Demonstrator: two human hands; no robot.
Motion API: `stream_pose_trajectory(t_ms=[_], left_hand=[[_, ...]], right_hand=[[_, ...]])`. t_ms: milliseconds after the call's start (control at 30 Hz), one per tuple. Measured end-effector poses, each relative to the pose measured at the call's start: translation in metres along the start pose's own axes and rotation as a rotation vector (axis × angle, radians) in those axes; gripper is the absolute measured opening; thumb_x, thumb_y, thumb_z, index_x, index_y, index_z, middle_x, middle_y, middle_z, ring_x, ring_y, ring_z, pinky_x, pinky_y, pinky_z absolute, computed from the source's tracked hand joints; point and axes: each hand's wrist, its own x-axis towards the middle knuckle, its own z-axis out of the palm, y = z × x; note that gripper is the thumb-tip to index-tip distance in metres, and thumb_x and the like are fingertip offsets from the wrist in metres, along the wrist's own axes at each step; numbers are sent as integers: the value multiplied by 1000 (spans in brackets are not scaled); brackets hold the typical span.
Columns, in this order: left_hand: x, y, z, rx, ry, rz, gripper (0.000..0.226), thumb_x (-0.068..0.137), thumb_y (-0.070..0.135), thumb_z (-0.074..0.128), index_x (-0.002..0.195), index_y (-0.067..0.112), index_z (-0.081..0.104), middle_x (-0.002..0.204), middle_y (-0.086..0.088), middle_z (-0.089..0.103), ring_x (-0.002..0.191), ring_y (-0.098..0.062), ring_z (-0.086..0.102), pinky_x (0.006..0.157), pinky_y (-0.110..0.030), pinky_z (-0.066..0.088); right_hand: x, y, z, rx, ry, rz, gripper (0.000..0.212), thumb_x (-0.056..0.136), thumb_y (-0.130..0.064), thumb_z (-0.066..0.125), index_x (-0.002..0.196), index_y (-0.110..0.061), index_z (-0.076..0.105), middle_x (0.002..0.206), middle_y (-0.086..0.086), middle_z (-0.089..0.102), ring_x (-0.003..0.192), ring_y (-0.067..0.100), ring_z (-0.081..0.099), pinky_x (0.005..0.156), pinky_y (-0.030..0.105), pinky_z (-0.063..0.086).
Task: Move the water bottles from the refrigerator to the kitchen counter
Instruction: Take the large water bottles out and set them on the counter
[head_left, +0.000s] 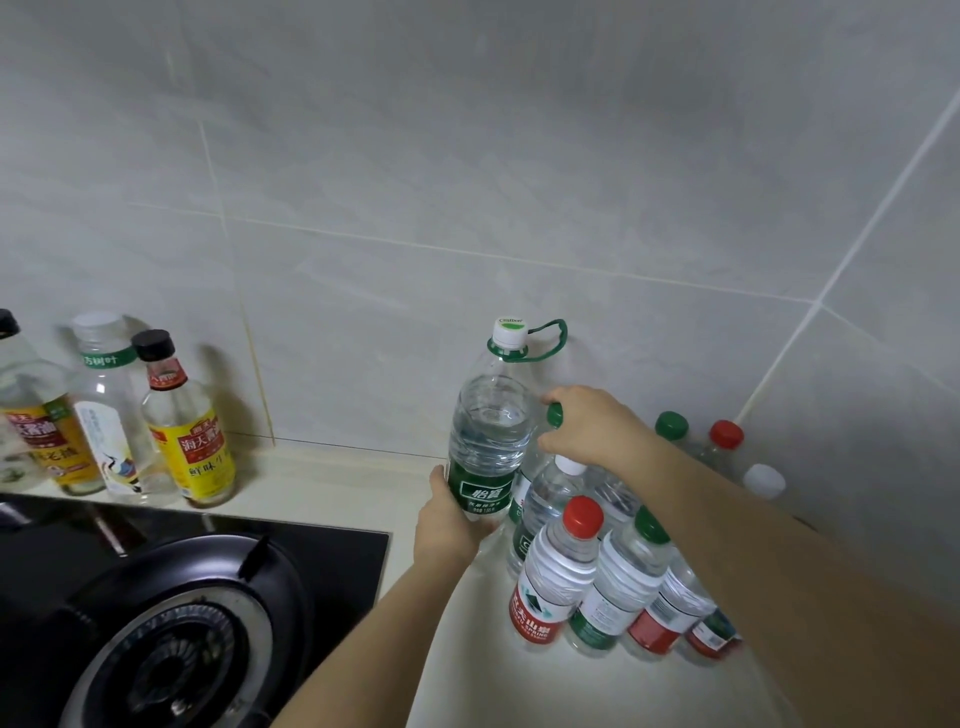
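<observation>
A: Beside the stove (197, 597), on the bench (332, 499), where's the big bottle (488, 436)?

B: Upright, left hand (449, 519) fingers wrapped low; right hand (587, 426) fingers pinching a green cap (555, 414). Set it flat, then release.

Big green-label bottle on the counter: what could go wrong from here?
1. The big bottle stands tight against the small bottles; sliding it could topple them like dominoes.
2. The left hand grips it only low, so the tall bottle may tip.
3. The right hand on a green cap could knock neighbours when withdrawing.
</observation>
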Motion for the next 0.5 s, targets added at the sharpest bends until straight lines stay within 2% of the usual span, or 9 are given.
stream_pose_trajectory(t_ms=[67,200,333,500], left_hand=[[-1,-2,4,-8,-5,-48,74,78,23,79,136,19,32,121,-8,62,100,-29,60,82,-36,50],[2,-3,9,-67,-5,-110,77,79,18,78,140,19,31,122,-8,61,92,-24,54,77,-34,47],[2,-4,9,-77,-8,-129,85,77,21,80,145,22,28,125,-8,61,107,-30,58,84,-35,48],[-9,-7,-7,37,-67,-149,118,75,33,81,154,23,-6,143,-15,45,124,-34,52,96,-41,47]], right_hand=[[0,0,0,-1,2,2,50,83,-25,66,132,-18,55,129,5,59,112,26,58,97,45,49],[-1,0,2,3,11,-12,51,85,-24,64,134,-16,54,129,6,59,112,26,58,95,43,51],[-6,0,3,-16,11,-43,54,89,-32,61,140,-18,49,136,9,52,120,28,54,97,41,48],[-19,8,9,13,34,-75,66,93,-43,55,152,-23,33,153,8,37,138,28,38,112,49,35]])
